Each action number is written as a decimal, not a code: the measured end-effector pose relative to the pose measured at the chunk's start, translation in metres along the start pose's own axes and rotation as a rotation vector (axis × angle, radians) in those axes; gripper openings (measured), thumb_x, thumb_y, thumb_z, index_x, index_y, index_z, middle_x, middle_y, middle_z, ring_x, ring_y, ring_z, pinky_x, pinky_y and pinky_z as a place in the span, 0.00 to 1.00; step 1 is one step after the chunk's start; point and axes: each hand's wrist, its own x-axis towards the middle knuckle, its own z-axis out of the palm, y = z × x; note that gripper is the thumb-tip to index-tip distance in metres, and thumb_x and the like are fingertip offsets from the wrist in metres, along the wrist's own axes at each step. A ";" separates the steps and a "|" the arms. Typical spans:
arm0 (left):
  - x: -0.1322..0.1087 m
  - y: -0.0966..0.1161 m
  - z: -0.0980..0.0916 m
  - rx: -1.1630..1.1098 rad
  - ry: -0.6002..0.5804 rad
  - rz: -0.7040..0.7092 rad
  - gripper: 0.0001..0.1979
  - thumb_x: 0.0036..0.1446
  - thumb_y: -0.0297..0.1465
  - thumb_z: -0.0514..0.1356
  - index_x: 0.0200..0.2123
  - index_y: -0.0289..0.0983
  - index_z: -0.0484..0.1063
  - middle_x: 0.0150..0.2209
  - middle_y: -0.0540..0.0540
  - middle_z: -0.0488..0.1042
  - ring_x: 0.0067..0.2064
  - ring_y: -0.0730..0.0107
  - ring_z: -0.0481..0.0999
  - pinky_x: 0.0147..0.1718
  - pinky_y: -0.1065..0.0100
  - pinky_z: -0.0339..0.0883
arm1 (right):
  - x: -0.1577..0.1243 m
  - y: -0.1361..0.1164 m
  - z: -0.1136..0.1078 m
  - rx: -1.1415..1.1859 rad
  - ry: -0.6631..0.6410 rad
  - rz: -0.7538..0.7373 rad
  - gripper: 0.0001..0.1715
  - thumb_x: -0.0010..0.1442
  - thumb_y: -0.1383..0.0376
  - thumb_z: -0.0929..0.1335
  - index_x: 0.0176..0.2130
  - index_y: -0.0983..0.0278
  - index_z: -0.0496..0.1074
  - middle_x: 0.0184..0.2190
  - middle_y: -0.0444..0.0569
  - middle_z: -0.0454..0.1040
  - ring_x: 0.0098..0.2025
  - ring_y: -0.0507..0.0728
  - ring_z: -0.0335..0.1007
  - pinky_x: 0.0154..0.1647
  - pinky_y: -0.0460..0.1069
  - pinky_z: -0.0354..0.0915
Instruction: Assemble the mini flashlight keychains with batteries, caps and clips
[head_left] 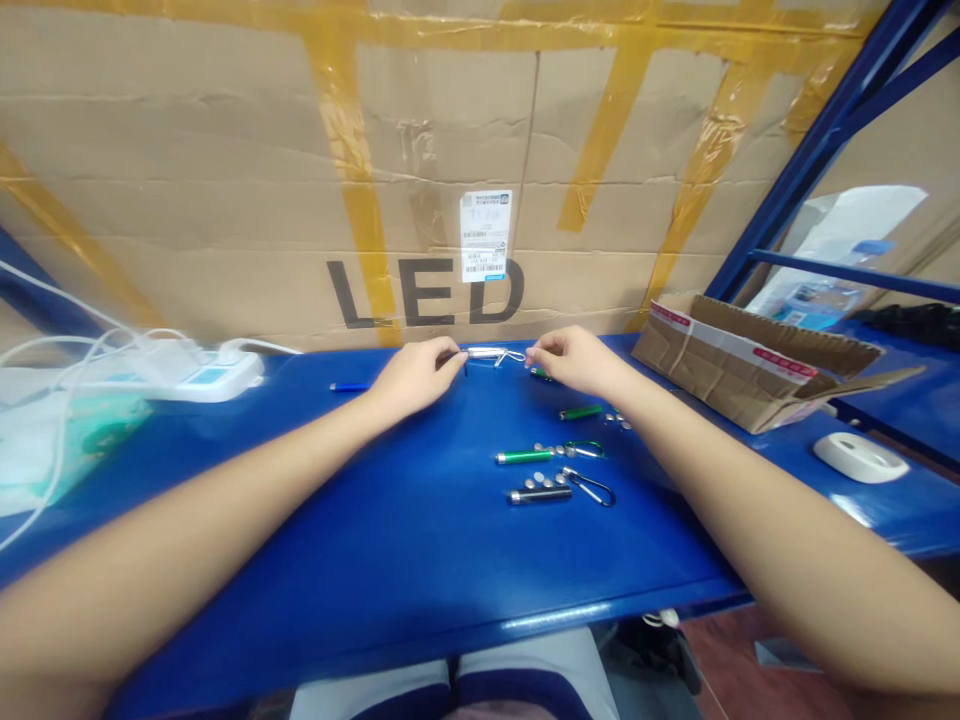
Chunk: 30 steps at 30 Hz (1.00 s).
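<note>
Both my arms reach across a blue table (420,540) to its far edge. My left hand (415,373) pinches the left end of a small silver keychain flashlight (486,353). My right hand (564,358) pinches its right end, by the metal clip. Nearer me lie a green flashlight (523,457) with a green carabiner (585,448), a black flashlight (538,495) with a clip (592,488), and several small button batteries (546,482). Another green flashlight (579,412) lies under my right wrist.
A big cardboard box (300,200) marked LED stands behind the table. An open carton (750,370) sits at the right, a white round object (859,457) beside it. A white power strip (202,375) with cables lies at the left. A blue pen-like piece (349,387) lies left of my hand.
</note>
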 end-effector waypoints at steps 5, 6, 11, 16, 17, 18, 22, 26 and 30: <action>0.000 -0.012 -0.007 0.427 -0.049 0.026 0.14 0.61 0.39 0.56 0.41 0.38 0.77 0.44 0.39 0.80 0.44 0.52 0.77 0.42 0.59 0.66 | 0.003 0.010 -0.010 -0.157 0.026 0.121 0.17 0.55 0.54 0.71 0.25 0.63 0.71 0.21 0.48 0.75 0.24 0.54 0.67 0.25 0.49 0.58; 0.000 -0.012 -0.007 0.484 -0.061 0.013 0.14 0.61 0.39 0.56 0.42 0.38 0.77 0.44 0.39 0.80 0.45 0.50 0.77 0.42 0.58 0.66 | 0.003 0.011 -0.012 -0.188 0.018 0.145 0.17 0.54 0.53 0.72 0.25 0.63 0.71 0.22 0.48 0.75 0.24 0.55 0.68 0.25 0.49 0.59; -0.001 -0.013 -0.007 0.620 -0.100 -0.036 0.12 0.59 0.36 0.57 0.39 0.39 0.79 0.43 0.39 0.81 0.45 0.49 0.77 0.42 0.58 0.66 | 0.003 0.013 -0.017 -0.313 -0.085 0.204 0.09 0.53 0.60 0.73 0.31 0.63 0.73 0.30 0.51 0.79 0.30 0.57 0.72 0.27 0.49 0.62; -0.002 -0.017 -0.007 0.627 -0.097 -0.044 0.13 0.59 0.32 0.55 0.42 0.38 0.78 0.45 0.38 0.79 0.46 0.50 0.76 0.42 0.57 0.66 | 0.003 0.018 -0.013 -0.322 -0.157 0.188 0.06 0.50 0.66 0.74 0.30 0.63 0.74 0.31 0.53 0.79 0.29 0.58 0.73 0.27 0.50 0.63; -0.002 -0.017 -0.007 0.625 -0.094 -0.038 0.13 0.59 0.31 0.54 0.43 0.38 0.78 0.46 0.38 0.79 0.47 0.50 0.76 0.42 0.57 0.66 | 0.002 0.017 -0.011 -0.322 -0.162 0.177 0.05 0.50 0.67 0.74 0.29 0.63 0.74 0.31 0.53 0.79 0.29 0.58 0.72 0.27 0.50 0.63; -0.002 -0.016 -0.007 0.627 -0.088 -0.034 0.14 0.59 0.31 0.54 0.44 0.38 0.77 0.47 0.38 0.78 0.48 0.49 0.75 0.43 0.57 0.66 | 0.002 0.017 -0.011 -0.322 -0.166 0.165 0.05 0.51 0.67 0.74 0.28 0.63 0.73 0.30 0.53 0.79 0.29 0.58 0.72 0.27 0.50 0.63; -0.005 -0.005 -0.002 0.553 -0.011 0.045 0.17 0.61 0.33 0.54 0.50 0.38 0.74 0.52 0.38 0.75 0.53 0.48 0.72 0.48 0.54 0.65 | -0.002 0.009 -0.008 -0.301 -0.161 0.065 0.03 0.55 0.66 0.72 0.31 0.63 0.73 0.33 0.53 0.79 0.32 0.58 0.73 0.29 0.50 0.63; -0.012 0.012 0.009 0.325 -0.050 0.175 0.19 0.61 0.38 0.57 0.52 0.38 0.73 0.53 0.38 0.75 0.55 0.48 0.71 0.53 0.51 0.63 | -0.012 -0.007 -0.003 -0.154 -0.247 -0.231 0.06 0.58 0.63 0.69 0.37 0.63 0.73 0.34 0.49 0.79 0.32 0.55 0.71 0.32 0.48 0.63; -0.019 0.024 0.019 0.090 -0.140 0.305 0.17 0.61 0.36 0.59 0.52 0.38 0.73 0.53 0.38 0.75 0.55 0.52 0.73 0.54 0.55 0.63 | -0.020 -0.022 0.007 0.005 -0.263 -0.382 0.10 0.60 0.62 0.68 0.39 0.65 0.76 0.34 0.49 0.78 0.33 0.54 0.70 0.34 0.48 0.63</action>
